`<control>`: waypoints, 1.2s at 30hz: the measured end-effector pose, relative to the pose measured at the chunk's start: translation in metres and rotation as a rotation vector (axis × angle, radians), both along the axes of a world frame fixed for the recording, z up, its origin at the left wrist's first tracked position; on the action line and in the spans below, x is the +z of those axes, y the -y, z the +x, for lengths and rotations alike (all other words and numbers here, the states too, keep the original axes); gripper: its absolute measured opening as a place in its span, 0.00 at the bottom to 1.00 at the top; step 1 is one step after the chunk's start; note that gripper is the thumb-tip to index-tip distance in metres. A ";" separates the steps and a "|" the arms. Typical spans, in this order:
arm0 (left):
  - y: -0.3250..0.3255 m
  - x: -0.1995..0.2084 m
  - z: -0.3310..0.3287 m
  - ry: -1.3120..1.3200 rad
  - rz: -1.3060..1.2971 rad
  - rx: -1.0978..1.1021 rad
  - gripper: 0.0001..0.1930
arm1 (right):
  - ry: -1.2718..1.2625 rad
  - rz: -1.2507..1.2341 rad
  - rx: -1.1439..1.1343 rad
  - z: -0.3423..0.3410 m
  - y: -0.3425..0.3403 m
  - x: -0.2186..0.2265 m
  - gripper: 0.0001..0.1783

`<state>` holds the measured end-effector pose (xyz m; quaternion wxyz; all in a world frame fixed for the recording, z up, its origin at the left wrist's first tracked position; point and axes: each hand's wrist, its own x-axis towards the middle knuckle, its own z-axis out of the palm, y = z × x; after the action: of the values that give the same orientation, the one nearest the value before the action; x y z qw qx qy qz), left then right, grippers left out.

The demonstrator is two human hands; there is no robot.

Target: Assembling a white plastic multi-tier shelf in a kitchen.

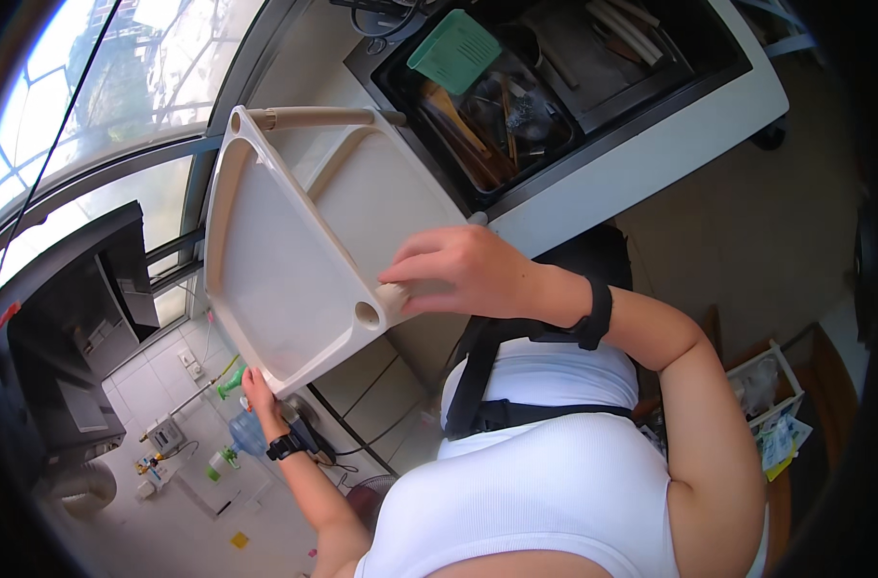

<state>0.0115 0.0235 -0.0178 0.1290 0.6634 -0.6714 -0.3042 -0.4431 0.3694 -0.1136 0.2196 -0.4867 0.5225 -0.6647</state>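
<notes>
In front of me stands a cream-coloured plastic shelf rack (285,265), tilted, with two trays joined by round tubes. My left hand (263,397) is closed on the near tray's lower left edge; most of its fingers are behind the tray. At the tray's right corner, beside a round open hole, my right hand (463,268) is wrapped round a short beige tube (393,297). Part of that tube is hidden by the fingers. Another tube (314,118) runs along the top between the trays.
Beyond the rack is a dark sink (487,193) in a white counter (641,178), holding a green basket (455,53) and several utensils. Windows (159,77) and a black range hood (73,299) are on the left. A blue water bottle (248,435) stands below my left hand.
</notes>
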 end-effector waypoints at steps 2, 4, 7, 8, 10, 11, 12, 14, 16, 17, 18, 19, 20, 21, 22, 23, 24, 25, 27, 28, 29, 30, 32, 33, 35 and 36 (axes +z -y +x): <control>0.011 0.002 0.017 0.102 -0.153 -0.063 0.18 | -0.070 -0.044 -0.059 0.001 0.001 0.002 0.20; 0.007 0.008 0.010 0.118 -0.148 -0.099 0.16 | -0.147 -0.076 -0.126 0.004 0.002 0.002 0.20; 0.006 0.011 0.001 0.062 -0.141 -0.081 0.15 | -0.197 -0.139 -0.200 0.013 0.006 0.003 0.20; 0.005 0.011 -0.004 0.082 -0.127 -0.082 0.15 | -0.181 -0.109 -0.185 0.015 0.006 0.004 0.20; 0.006 0.013 -0.003 0.101 -0.117 -0.079 0.15 | -0.166 -0.084 -0.166 0.017 0.007 0.006 0.19; 0.012 0.012 0.000 0.103 -0.098 -0.092 0.15 | -0.159 -0.087 -0.179 0.018 0.008 0.007 0.19; 0.017 0.011 0.005 0.105 -0.081 -0.104 0.15 | -0.152 -0.092 -0.190 0.019 0.008 0.007 0.19; 0.024 0.008 0.015 0.133 -0.104 -0.121 0.15 | -0.125 -0.085 -0.188 0.023 0.009 0.004 0.17; 0.028 0.003 0.018 0.159 -0.124 -0.144 0.15 | -0.100 -0.075 -0.192 0.026 0.009 0.000 0.16; 0.030 0.000 0.019 0.143 -0.141 -0.143 0.15 | -0.064 -0.062 -0.198 0.028 0.008 -0.001 0.16; 0.030 -0.003 0.020 0.126 -0.156 -0.142 0.15 | -0.028 -0.047 -0.202 0.029 0.008 -0.002 0.16; 0.031 -0.005 0.019 0.124 -0.154 -0.141 0.15 | -0.030 -0.045 -0.201 0.029 0.008 -0.003 0.16; 0.032 -0.007 0.019 0.146 -0.182 -0.123 0.15 | -0.064 -0.053 -0.221 0.029 0.008 -0.003 0.16; 0.033 -0.008 0.020 0.169 -0.212 -0.103 0.15 | -0.098 -0.062 -0.240 0.028 0.009 -0.002 0.16; 0.034 -0.008 0.022 0.168 -0.212 -0.102 0.15 | -0.099 -0.062 -0.238 0.026 0.008 0.000 0.16; 0.034 -0.007 0.024 0.176 -0.196 -0.122 0.15 | -0.133 -0.067 -0.239 0.025 0.007 0.002 0.17; 0.036 -0.004 0.026 0.185 -0.182 -0.142 0.15 | -0.166 -0.073 -0.239 0.024 0.006 0.004 0.17; 0.038 -0.001 0.028 0.187 -0.184 -0.139 0.15 | -0.164 -0.075 -0.237 0.022 0.006 0.004 0.17; 0.040 0.004 0.030 0.468 -0.235 -0.163 0.17 | -0.159 -0.053 -0.206 0.020 0.005 0.003 0.16; 0.016 0.001 -0.012 0.533 -0.427 -0.281 0.17 | -0.166 -0.036 -0.216 0.019 0.004 0.000 0.16; -0.016 0.006 -0.052 0.624 -0.661 -0.364 0.18 | -0.174 -0.033 -0.218 0.020 0.005 0.001 0.16; -0.050 0.018 -0.091 0.736 -0.903 -0.400 0.19 | -0.168 -0.032 -0.211 0.020 0.005 0.001 0.15; -0.099 0.041 -0.155 0.497 -0.784 -0.587 0.22 | -0.149 -0.041 -0.195 0.022 0.006 0.001 0.15; -0.125 0.046 -0.187 0.454 -0.780 -0.742 0.23 | -0.131 -0.053 -0.183 0.022 0.007 -0.001 0.15; -0.172 0.050 -0.244 0.338 -0.740 -1.007 0.24 | -0.119 -0.049 -0.167 0.020 0.008 -0.005 0.16; -0.190 0.050 -0.265 0.262 -0.704 -1.115 0.25 | -0.108 -0.048 -0.158 0.019 0.009 -0.006 0.18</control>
<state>-0.2533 0.2133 0.0323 0.0786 0.1673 -0.9828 -0.0053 -0.4241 0.3607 -0.1194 0.1266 -0.4841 0.5543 -0.6651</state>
